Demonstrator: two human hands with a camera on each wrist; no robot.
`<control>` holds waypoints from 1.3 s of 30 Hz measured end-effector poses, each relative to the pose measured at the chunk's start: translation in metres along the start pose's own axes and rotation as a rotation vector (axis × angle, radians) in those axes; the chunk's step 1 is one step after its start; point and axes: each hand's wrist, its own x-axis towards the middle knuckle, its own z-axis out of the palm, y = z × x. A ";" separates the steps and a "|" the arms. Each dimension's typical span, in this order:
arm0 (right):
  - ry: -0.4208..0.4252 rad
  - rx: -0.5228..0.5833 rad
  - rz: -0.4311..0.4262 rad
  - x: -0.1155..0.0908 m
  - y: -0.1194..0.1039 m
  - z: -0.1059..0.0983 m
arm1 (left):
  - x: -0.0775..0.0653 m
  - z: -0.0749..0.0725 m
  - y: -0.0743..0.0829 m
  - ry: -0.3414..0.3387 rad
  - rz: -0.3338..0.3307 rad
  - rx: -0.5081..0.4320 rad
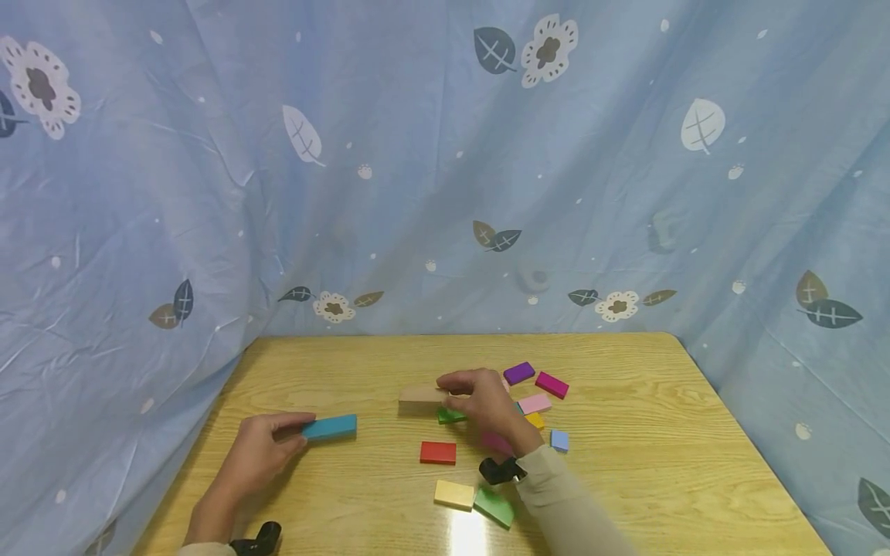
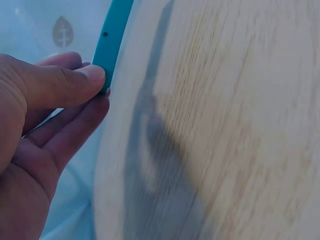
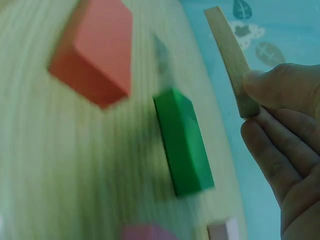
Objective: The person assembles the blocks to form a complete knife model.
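On the left of the head view, my left hand point(image 1: 259, 449) pinches one end of a blue block point(image 1: 335, 427) between thumb and fingers. The left wrist view shows this block point(image 2: 111, 37) held off the table, its shadow falling on the wood. My right hand point(image 1: 492, 405) grips a plain wooden block point(image 1: 419, 398) by its right end. In the right wrist view the plain block point(image 3: 230, 57) is raised above the table. Below it lie a dark green block point(image 3: 184, 145) and a red block point(image 3: 95, 52).
The wooden table point(image 1: 681, 463) carries scattered blocks: purple point(image 1: 518, 373), magenta point(image 1: 552, 384), pink point(image 1: 535, 404), light blue point(image 1: 559, 440), yellow point(image 1: 455, 494) and light green point(image 1: 494, 506). My right hand and forearm partly cover others. A blue patterned cloth point(image 1: 417, 193) hangs behind.
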 end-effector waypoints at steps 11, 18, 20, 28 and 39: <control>-0.047 -0.033 -0.005 -0.009 -0.005 0.039 | -0.003 0.001 -0.012 0.074 0.065 0.045; -0.029 -0.076 -0.008 -0.013 -0.003 0.051 | 0.000 0.008 -0.014 0.036 0.077 0.062; -0.032 -0.119 -0.012 -0.015 -0.004 0.052 | 0.001 0.010 -0.013 0.024 0.080 0.071; -0.020 -0.293 -0.092 -0.026 -0.006 0.047 | 0.005 0.021 -0.010 0.018 0.104 0.076; -0.016 -0.387 -0.074 -0.040 -0.003 0.037 | 0.011 0.040 0.005 -0.005 0.106 0.052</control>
